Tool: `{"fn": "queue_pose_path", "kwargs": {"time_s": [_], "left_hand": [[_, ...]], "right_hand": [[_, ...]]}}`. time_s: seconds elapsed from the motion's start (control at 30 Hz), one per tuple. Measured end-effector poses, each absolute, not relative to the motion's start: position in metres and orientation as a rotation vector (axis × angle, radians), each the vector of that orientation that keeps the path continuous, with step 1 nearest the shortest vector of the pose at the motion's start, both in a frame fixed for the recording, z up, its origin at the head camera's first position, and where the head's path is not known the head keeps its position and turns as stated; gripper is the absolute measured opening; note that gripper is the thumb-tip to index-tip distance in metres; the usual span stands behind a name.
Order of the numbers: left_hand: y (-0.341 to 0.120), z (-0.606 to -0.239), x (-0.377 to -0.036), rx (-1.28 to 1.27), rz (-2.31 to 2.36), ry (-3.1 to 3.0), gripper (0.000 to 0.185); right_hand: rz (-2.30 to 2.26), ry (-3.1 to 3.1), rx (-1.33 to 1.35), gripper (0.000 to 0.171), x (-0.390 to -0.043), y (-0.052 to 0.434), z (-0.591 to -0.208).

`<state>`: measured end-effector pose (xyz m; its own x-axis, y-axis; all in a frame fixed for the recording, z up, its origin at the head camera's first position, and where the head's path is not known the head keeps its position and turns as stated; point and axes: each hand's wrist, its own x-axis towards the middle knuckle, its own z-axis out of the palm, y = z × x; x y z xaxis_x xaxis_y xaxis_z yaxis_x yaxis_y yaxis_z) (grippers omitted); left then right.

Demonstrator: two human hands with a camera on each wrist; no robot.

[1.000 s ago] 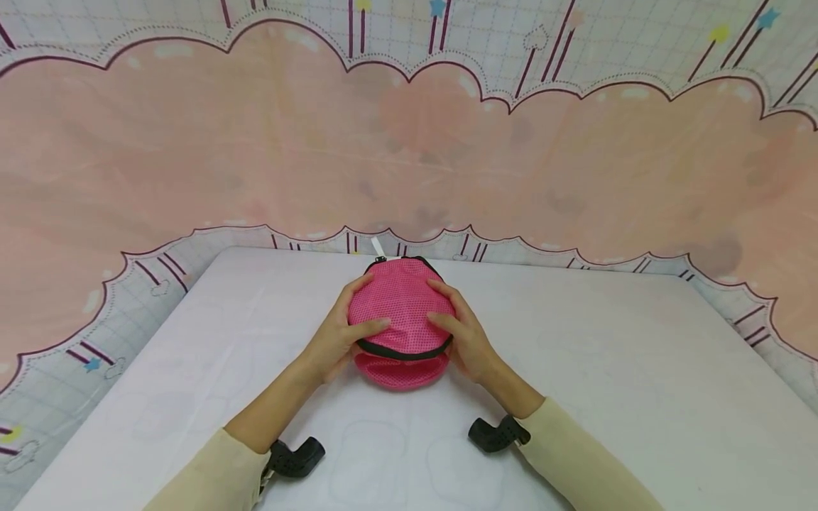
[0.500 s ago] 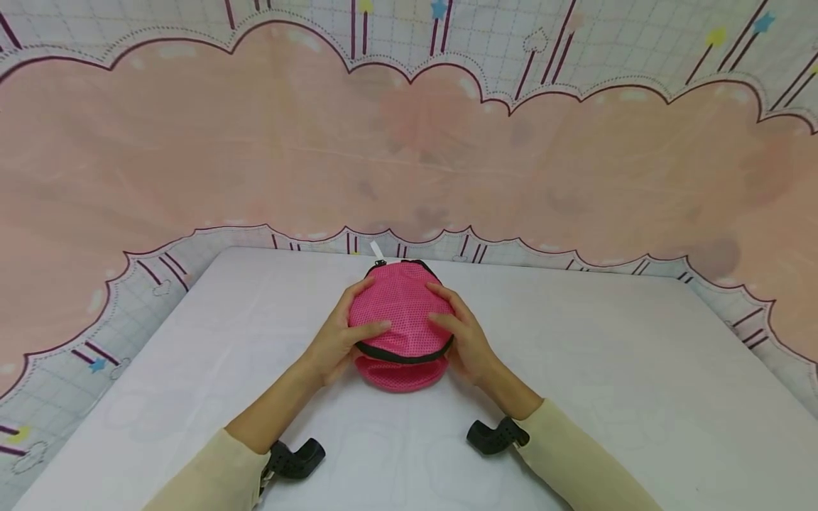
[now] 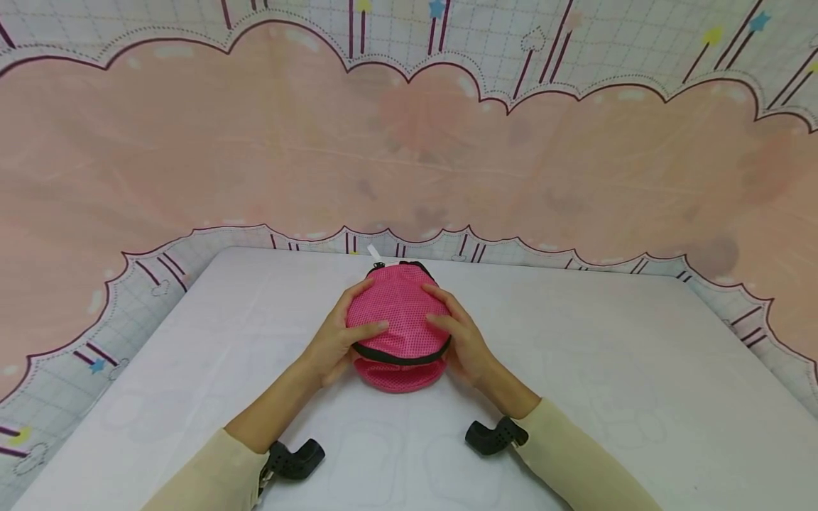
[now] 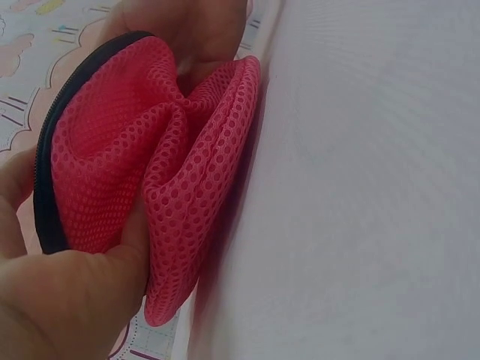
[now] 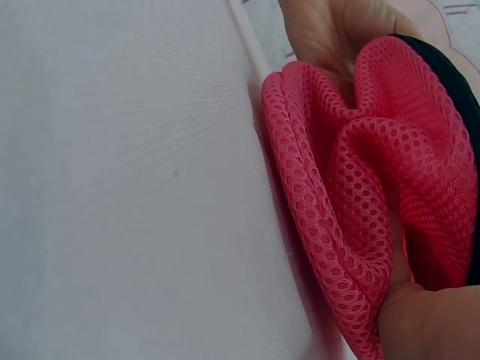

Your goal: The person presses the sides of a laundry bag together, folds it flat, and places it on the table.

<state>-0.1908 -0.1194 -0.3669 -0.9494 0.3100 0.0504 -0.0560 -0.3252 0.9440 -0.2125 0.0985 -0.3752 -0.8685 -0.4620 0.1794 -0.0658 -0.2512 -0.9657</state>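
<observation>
Pink and of mesh, the pouch (image 3: 401, 301) is held upon the white table (image 3: 594, 369) or just above it; which cannot be told. Its left side is pinched by the left hand (image 3: 332, 337), its right by the right hand (image 3: 471, 341), and both thumbs (image 3: 371, 329) are laid on its top. Below the black zip (image 3: 401, 360), its wall (image 4: 109, 165) is folded inward. At the far end, a white tag (image 3: 373, 251) is seen.

we saw a white table (image 3: 607, 369) and, beyond its far and side edges, a backdrop (image 3: 409, 163), peach with scalloped dark outlines. along its pale gridded bands (image 3: 639, 50) we made out short dark stripes (image 3: 351, 28), blue stars (image 3: 759, 21) and small yellow shapes (image 3: 712, 35). both wrist views showed us table and backdrop too.
</observation>
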Motion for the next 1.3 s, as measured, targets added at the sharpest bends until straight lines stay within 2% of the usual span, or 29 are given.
{"fn": "queue_pose_path", "kwargs": {"time_s": [0.5, 0.8, 0.97, 1.07, 1.3], "left_hand": [[-0.116, -0.365, -0.196, 0.326, 2.337, 1.651, 0.076], [-0.124, -0.351, -0.196, 0.380, 2.099, 2.028, 0.075], [-0.138, -0.336, -0.191, 0.374, 1.875, 2.388, 0.076], [-0.138, -0.328, -0.188, 0.459, 1.651, 2.611, 0.081], [-0.122, -0.320, -0.195, 0.700, 0.973, 3.005, 0.098]], "right_hand": [[-2.221, 1.718, -0.555, 0.051, -0.214, 0.101, -0.372], [-2.064, 1.992, -0.371, 0.045, -0.215, 0.109, -0.358], [-1.774, 2.381, -0.462, 0.049, -0.219, 0.114, -0.342], [-1.589, 2.615, -0.563, 0.052, -0.223, 0.116, -0.333], [-0.962, 2.955, -0.979, 0.063, -0.229, 0.108, -0.333]]}}
